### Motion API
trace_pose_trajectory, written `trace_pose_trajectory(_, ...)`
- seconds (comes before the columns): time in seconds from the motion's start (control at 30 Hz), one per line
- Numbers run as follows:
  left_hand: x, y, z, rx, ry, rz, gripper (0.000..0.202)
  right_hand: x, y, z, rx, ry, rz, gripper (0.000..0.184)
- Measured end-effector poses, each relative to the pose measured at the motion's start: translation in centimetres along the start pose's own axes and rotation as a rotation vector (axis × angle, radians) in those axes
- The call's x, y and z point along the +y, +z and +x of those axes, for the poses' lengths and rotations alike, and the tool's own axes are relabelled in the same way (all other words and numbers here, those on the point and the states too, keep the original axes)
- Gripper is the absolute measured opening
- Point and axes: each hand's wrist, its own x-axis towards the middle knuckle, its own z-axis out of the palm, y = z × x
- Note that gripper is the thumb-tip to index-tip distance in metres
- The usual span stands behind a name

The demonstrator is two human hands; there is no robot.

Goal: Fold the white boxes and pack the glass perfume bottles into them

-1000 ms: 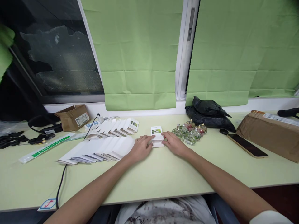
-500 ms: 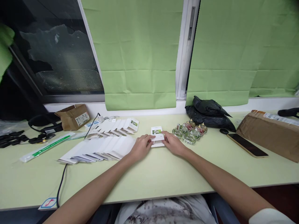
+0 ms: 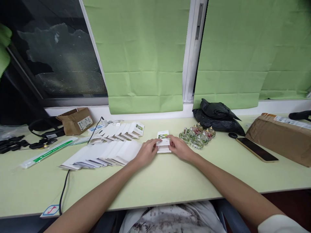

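Between my hands, on the table in front of me, is a small white cardboard box with a green picture on its far part. A flap lies partly over its near side. My left hand grips the box's left edge, fingertips on the flap. From the right, my right hand holds the other edge, its index finger bent over the top. To the left of my left hand lies a fanned row of flat white boxes, with a second row of white boxes behind. Several clear glass-like ornaments sit beyond my right hand.
Black plastic bags lie at the back right. A phone rests beside a large brown carton. On the left are an open cardboard box, a green-striped plastic packet and a black cable.
The flap of the small box sits slightly lower over its near opening, and my right index finger has bent in over the top. Both hands stay at the box.
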Motion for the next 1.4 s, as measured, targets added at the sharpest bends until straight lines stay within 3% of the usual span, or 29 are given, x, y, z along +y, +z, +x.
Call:
trace_pose_trajectory(0.27, -0.4, -0.1, 0.1, 0.007, -0.045, 0.025, 0.043, 0.4, 0.1, 0.0, -0.098, -0.005, 0.129, 0.033)
trace_pose_trajectory(0.43, -0.3, 0.1, 0.1, 0.008, -0.072, 0.083, 0.039, 0.8, 0.1, -0.1, -0.076, -0.008, 0.133, 0.019)
trace_pose_trajectory(0.67, -0.1, 0.4, -0.2, 0.045, -0.071, 0.151, 0.038, 0.8, 0.0, 0.0, -0.064, -0.096, 0.056, 0.016)
trace_pose_trajectory(0.9, 0.2, 0.1, -0.2, 0.046, -0.056, 0.087, 0.046, 0.1, -0.7, -0.1, -0.053, -0.077, 0.021, 0.023)
trace_pose_trajectory(1.1, 0.2, 0.0, -0.3, 0.044, -0.021, 0.023, 0.049, -0.1, -1.0, -0.3, -0.054, -0.023, -0.004, 0.053)
trace_pose_trajectory(1.27, 0.4, 0.0, -0.4, -0.005, 0.02, 0.032, 0.052, 0.1, -0.9, -0.3, -0.016, 0.002, 0.026, 0.029)
trace_pose_trajectory(1.4, 0.6, 0.1, -0.5, -0.009, 0.046, 0.047, 0.048, 0.0, -1.0, -0.2, 0.002, -0.068, 0.026, 0.014)
